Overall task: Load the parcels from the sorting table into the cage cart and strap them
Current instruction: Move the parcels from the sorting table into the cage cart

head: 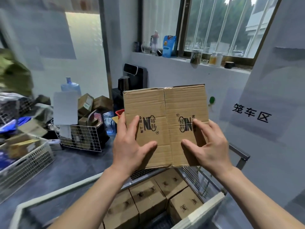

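A brown cardboard parcel (165, 111) with black printed logos is held up in the air in front of me, above the cage cart (54, 193). My left hand (130, 146) grips its left side, thumb on the top face. My right hand (209, 146) grips its right side, thumb likewise on the top face. Below, inside the cart, several similar brown parcels (148, 197) stand packed side by side. The cart's pale rail runs across the bottom of the view, and wire mesh lines its far and right sides.
On the left stand a white plastic basket (28, 164) and a wire basket (85, 138) with small boxes, with water bottles behind. A dark dispenser (133, 80) stands by the wall. A window sill holds jars. A wall sign (251, 113) is at right.
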### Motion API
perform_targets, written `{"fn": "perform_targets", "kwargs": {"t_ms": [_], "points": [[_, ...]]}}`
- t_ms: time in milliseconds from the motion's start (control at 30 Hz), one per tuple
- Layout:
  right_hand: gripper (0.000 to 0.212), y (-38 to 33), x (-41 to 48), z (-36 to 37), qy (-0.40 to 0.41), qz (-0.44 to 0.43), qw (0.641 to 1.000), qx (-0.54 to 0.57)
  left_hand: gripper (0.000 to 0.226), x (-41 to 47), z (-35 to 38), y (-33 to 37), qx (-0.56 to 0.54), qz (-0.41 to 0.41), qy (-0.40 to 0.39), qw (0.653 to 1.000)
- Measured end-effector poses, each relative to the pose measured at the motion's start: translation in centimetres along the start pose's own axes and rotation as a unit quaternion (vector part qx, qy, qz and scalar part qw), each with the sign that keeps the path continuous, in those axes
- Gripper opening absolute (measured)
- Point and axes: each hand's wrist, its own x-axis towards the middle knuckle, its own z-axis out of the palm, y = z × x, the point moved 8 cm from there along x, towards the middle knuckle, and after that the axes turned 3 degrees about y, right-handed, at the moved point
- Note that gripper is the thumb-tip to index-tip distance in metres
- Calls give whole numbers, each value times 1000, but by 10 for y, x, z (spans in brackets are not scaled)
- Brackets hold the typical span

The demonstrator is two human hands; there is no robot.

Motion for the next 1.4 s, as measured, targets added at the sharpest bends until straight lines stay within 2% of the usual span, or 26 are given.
{"fn": "perform_targets", "kwargs": {"t_ms": [167, 433, 667, 867, 1067, 1233, 1400], "points": [[70, 9, 8, 39, -24, -6, 999, 28, 99, 3, 0, -23, 41, -28, 8, 999], [63, 26, 13, 111, -95, 26, 995, 23, 98, 2, 22, -88, 45, -89, -15, 995], [49, 51, 6, 166, -133, 77, 988, -16, 100, -5, 59, -147, 39, -141, -72, 987], [48, 84, -30, 219, -208, 129, 969, -35, 101, -42, 92, -199, 44, -201, -136, 969], [45, 130, -86, 276, -313, 172, 932, -64, 102, -106, 132, -249, 59, -291, -203, 933], [46, 192, -151, 327, -440, 205, 871, -77, 102, -179, 183, -283, 53, -393, -277, 876], [43, 258, -213, 363, -523, 225, 818, -77, 99, -243, 245, -308, 61, -458, -332, 822]]}}
